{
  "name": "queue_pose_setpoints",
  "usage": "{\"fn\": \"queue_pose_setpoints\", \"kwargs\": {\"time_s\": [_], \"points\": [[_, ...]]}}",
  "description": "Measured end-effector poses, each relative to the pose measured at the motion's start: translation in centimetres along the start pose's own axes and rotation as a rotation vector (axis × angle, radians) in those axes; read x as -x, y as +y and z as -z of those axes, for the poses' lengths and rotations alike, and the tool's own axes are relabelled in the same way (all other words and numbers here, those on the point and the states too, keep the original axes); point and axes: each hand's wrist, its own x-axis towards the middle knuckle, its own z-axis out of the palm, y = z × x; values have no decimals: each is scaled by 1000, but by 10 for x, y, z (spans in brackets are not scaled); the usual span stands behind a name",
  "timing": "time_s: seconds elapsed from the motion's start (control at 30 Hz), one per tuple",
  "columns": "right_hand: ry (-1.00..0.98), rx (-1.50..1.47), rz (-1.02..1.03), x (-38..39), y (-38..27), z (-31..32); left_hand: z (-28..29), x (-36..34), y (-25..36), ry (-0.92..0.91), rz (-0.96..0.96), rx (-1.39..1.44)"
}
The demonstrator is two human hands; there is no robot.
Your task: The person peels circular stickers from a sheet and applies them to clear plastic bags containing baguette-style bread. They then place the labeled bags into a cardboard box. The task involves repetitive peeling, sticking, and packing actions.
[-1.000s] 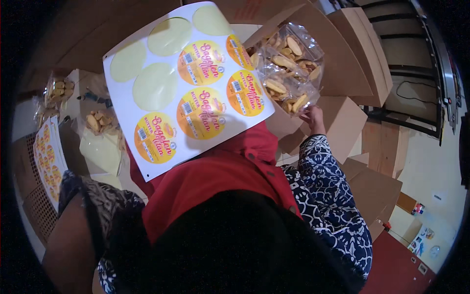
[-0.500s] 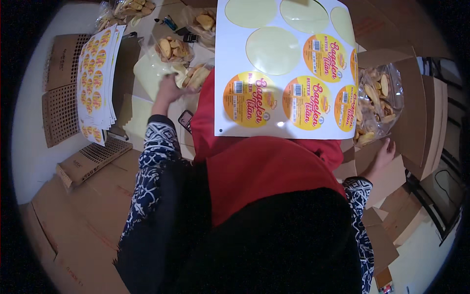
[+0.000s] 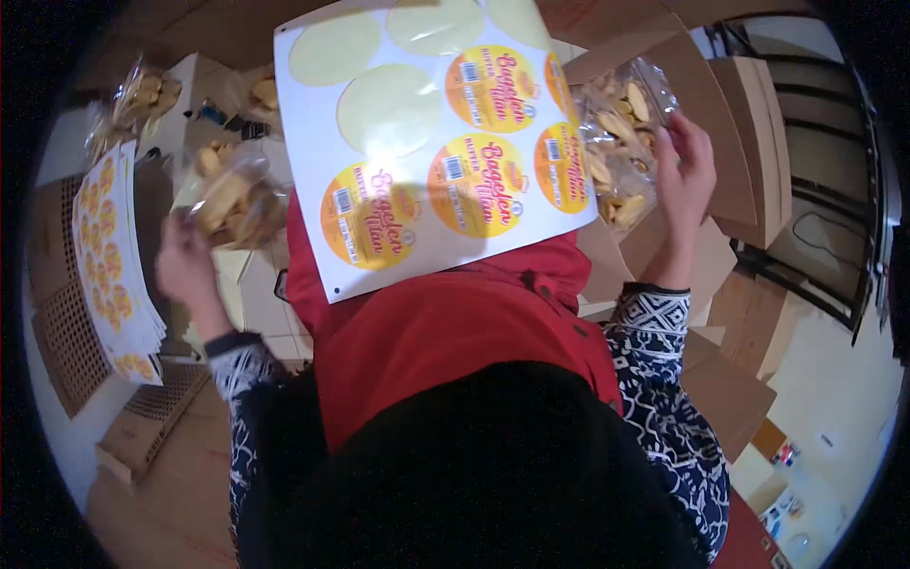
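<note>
A white sheet of round yellow labels (image 3: 403, 228), with several bare backing circles, lies over my lap. My left hand (image 3: 185, 266) grips a clear plastic bag of sliced toast biscuits (image 3: 237, 204), left of the sheet. To the sheet's right, similar bags (image 3: 616, 166) lie in an open cardboard box (image 3: 701, 95); my right hand (image 3: 684, 180) has its fingers closed at the edge of the upper bag.
A stack of smaller-label sheets (image 3: 109, 266) stands at the left beside perforated cardboard (image 3: 62, 351). More bagged biscuits (image 3: 142, 95) and small dark items (image 3: 218, 119) sit at the upper left. A black metal frame (image 3: 806, 180) and cardboard pieces (image 3: 720, 398) are at the right.
Since half a second ago, my left hand has lifted a biscuit bag toward the lap. My right hand has risen from beside the box onto the bags. The view has shifted too.
</note>
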Motion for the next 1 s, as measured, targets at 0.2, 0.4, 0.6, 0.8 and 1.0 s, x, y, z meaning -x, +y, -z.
{"fn": "queue_pose_setpoints", "kwargs": {"time_s": [0.2,0.4,0.6,0.8,1.0], "points": [[-89,-59,223,-21,-72,3,165,-45,37,477,-238,539],[-36,-214,218,-17,-95,23,209,-70,126,713,-612,843],[179,-419,266,-18,-103,56,190,-60,239,398,-1048,813],[-327,-250,259,-27,-145,83,164,-30,282,243,-1326,844],[-704,62,351,-10,-145,74,190,-10,268,18,-1497,728]]}}
